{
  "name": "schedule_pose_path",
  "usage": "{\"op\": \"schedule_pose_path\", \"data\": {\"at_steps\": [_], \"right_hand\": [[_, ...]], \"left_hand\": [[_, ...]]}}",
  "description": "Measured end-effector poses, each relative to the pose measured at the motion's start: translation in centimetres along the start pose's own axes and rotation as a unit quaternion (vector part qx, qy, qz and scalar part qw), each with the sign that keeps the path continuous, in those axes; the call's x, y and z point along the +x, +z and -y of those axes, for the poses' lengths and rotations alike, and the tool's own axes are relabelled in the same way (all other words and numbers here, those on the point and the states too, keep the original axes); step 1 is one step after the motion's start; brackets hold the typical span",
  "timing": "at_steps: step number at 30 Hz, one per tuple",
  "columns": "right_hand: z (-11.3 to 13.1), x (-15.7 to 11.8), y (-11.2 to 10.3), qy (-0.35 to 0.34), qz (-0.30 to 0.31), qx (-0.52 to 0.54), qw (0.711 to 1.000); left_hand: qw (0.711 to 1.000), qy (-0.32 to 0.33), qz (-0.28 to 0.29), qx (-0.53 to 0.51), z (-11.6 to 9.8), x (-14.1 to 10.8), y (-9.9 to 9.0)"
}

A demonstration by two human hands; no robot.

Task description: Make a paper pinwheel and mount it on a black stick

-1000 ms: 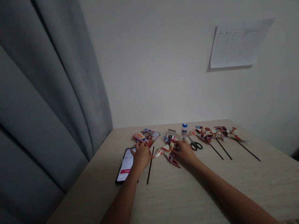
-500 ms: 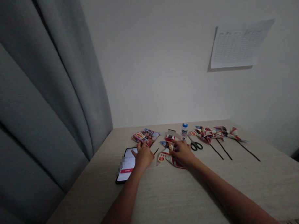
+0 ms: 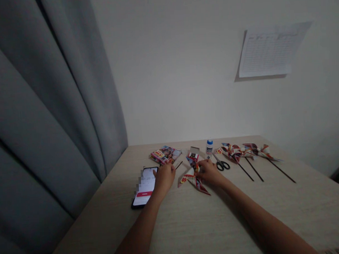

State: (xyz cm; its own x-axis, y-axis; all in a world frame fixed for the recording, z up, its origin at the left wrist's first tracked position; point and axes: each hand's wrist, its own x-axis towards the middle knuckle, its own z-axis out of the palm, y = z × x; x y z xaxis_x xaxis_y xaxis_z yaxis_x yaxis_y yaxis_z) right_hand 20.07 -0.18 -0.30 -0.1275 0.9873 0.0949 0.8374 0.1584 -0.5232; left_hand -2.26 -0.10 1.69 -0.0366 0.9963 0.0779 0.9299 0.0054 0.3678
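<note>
My left hand [image 3: 165,175] is closed at the right side of a phone [image 3: 144,189] with a lit screen. A thin dark stick [image 3: 179,165] pokes out to the right of its fingers. My right hand [image 3: 208,171] pinches the right side of a folded paper pinwheel [image 3: 191,178] printed in red, white and blue. Behind the pinwheel sits a small open red-and-white box [image 3: 193,155]. Scissors [image 3: 222,164] with black handles lie just right of my right hand, near a blue-capped glue bottle [image 3: 209,148].
Colourful printed papers [image 3: 166,155] are stacked at the back left of the table [image 3: 184,230]. Several pinwheels on dark sticks [image 3: 237,152] lie at the back right. A grey curtain [image 3: 74,108] hangs on the left; a printed sheet [image 3: 269,51] is on the wall.
My left hand has moved slightly right, with the dark stick now farther right. The pinwheel stands more raised and turned, and more of it shows beside my right hand.
</note>
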Motion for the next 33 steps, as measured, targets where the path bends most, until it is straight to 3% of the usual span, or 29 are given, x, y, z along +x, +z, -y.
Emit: {"op": "schedule_pose_path", "data": {"at_steps": [15, 20, 23, 28, 33], "right_hand": [[-1.5, 1.2, -0.2, -0.055, -0.015, 0.045, 0.997], [-1.9, 1.2, -0.2, -0.071, -0.103, 0.065, 0.99], [-1.9, 0.8, -0.4, -0.119, -0.162, 0.066, 0.977], [-1.5, 0.1, -0.6, -0.213, -0.194, 0.057, 0.956], [-1.6, 0.1, 0.0, -0.23, -0.203, 0.044, 0.951]], "left_hand": [[0.999, 0.03, 0.018, -0.031, -0.1, 0.2, -0.5], [0.998, 0.046, 0.003, -0.049, -0.1, 0.4, -0.2], [0.992, 0.072, -0.018, -0.101, 0.2, 0.7, 0.2], [0.971, 0.139, -0.084, -0.178, 0.2, 1.0, 0.7], [0.962, 0.171, -0.097, -0.188, -0.3, 0.5, 0.4]]}}
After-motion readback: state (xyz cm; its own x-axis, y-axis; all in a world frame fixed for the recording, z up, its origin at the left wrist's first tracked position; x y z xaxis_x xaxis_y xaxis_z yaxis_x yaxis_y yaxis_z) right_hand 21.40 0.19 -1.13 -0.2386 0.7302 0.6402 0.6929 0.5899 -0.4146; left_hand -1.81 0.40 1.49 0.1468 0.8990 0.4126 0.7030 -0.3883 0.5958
